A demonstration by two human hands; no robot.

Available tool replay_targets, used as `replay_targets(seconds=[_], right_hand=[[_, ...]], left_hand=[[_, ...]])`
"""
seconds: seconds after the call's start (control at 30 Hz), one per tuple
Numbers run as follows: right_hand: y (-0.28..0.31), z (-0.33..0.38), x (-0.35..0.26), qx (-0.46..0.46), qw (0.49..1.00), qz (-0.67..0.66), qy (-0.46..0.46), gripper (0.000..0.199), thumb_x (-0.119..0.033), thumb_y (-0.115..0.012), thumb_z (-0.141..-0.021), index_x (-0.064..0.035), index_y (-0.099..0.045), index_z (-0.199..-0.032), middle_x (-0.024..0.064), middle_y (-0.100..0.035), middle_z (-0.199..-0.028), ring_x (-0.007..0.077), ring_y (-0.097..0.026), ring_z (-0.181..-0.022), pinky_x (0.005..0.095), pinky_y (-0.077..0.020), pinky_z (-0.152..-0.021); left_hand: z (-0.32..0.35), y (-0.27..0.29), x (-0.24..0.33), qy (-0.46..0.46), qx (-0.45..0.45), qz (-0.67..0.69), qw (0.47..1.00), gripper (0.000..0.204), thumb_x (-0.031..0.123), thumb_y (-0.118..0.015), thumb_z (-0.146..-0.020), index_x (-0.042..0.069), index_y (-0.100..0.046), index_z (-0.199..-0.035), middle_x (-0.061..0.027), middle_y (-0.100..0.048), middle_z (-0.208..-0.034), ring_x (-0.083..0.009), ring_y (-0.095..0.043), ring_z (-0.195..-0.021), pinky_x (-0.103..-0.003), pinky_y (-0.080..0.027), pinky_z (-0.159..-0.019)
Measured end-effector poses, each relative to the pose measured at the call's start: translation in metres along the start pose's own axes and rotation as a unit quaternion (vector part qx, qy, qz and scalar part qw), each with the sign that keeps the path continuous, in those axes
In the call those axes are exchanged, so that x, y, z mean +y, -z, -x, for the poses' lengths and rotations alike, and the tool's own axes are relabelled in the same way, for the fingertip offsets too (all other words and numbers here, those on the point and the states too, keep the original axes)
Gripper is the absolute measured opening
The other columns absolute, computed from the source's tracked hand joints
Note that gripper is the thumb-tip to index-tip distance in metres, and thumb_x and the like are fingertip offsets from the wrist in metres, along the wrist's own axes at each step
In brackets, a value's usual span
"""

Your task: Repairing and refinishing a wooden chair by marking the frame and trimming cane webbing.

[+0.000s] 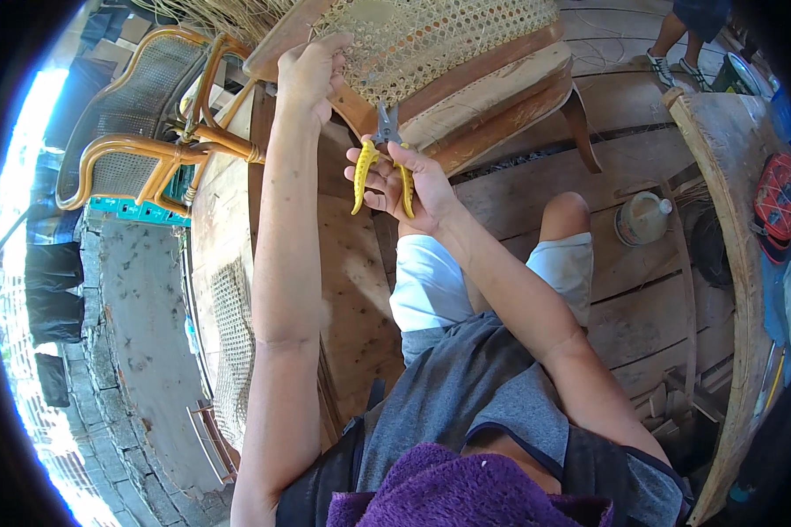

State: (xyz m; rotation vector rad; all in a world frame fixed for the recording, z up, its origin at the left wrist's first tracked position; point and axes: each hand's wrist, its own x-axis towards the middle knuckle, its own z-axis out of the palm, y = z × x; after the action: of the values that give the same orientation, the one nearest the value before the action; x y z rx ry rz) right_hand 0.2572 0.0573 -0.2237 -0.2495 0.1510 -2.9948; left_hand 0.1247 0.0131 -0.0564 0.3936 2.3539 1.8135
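My right hand (419, 180) holds a pair of snips (407, 180) with yellow handles. The handles are spread and the short metal blades stand slightly apart, pointing at the wooden frame. Ahead lies a chair part with woven cane webbing (431, 44) set in a brown wooden frame (470, 81). My left hand (310, 79) is at the left edge of that webbing, its fingers closed together. Whatever they pinch is too small to make out. The snips' blades are near the frame's close edge, below and right of my left hand.
A rattan armchair (132, 114) stands at the left, by loose cane strands (215, 16). A woven cane sheet (231, 342) lies beside my left arm. To the right are a plastic jug (643, 219), a wooden bench edge (721, 176) and a red-black item (780, 200). Another person's legs (677, 39) show far right.
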Motion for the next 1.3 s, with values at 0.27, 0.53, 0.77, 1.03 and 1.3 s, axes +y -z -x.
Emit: replay_targets(seconds=[0.27,0.53,0.77,1.03,1.3], right_hand=[[-0.016,-0.016,0.017,-0.019,0.997,-0.065,0.048,0.028,-0.029,-0.048,-0.102,-0.0146,-0.058,-0.123,0.0090,-0.062,-0.127,0.0307,-0.061,-0.116,0.0526,-0.0529,-0.092],[-0.036,0.002,0.012,0.025,0.992,-0.122,0.034,0.031,-0.029,-0.048,-0.102,-0.0079,-0.055,-0.123,0.0111,-0.061,-0.122,0.0306,-0.058,-0.118,0.0553,-0.0496,-0.098],[-0.040,0.010,0.014,0.084,0.995,-0.044,0.044,0.026,-0.025,-0.048,-0.101,-0.0062,-0.054,-0.118,0.0102,-0.060,-0.115,0.0295,-0.061,-0.109,0.0576,-0.0540,-0.090],[-0.012,0.016,0.007,0.026,0.998,-0.048,0.006,0.034,-0.026,-0.048,-0.101,-0.0104,-0.055,-0.130,0.0142,-0.058,-0.132,0.0360,-0.055,-0.123,0.0546,-0.0561,-0.090],[-0.014,0.008,0.018,0.039,0.997,-0.053,0.030,0.035,-0.028,-0.050,-0.101,-0.0092,-0.055,-0.130,0.0153,-0.058,-0.134,0.0377,-0.053,-0.127,0.0561,-0.0542,-0.093]], left_hand=[[0.029,-0.034,0.004,-0.006,0.007,0.075,0.997,0.043,0.023,-0.065,-0.088,0.000,-0.062,-0.124,-0.0156,-0.051,-0.135,-0.0357,-0.041,-0.132,-0.062,-0.032,-0.103],[0.049,-0.026,0.002,-0.008,0.016,0.194,0.981,0.049,0.026,-0.058,-0.093,-0.004,-0.052,-0.131,-0.0252,-0.031,-0.149,-0.0370,-0.030,-0.141,-0.059,-0.033,-0.106],[0.046,-0.034,-0.001,-0.003,0.034,0.136,0.990,0.041,0.024,-0.064,-0.088,0.001,-0.059,-0.122,-0.0129,-0.052,-0.132,-0.0269,-0.046,-0.124,-0.049,-0.038,-0.096],[0.032,-0.022,-0.016,0.021,0.052,0.167,0.984,0.029,0.024,-0.065,-0.086,0.008,-0.062,-0.111,-0.0031,-0.059,-0.115,-0.0182,-0.053,-0.107,-0.040,-0.039,-0.090],[0.027,-0.005,-0.014,0.009,-0.002,0.145,0.989,0.033,0.023,-0.064,-0.088,0.006,-0.061,-0.116,-0.0050,-0.061,-0.111,-0.0189,-0.057,-0.105,-0.039,-0.041,-0.088]])
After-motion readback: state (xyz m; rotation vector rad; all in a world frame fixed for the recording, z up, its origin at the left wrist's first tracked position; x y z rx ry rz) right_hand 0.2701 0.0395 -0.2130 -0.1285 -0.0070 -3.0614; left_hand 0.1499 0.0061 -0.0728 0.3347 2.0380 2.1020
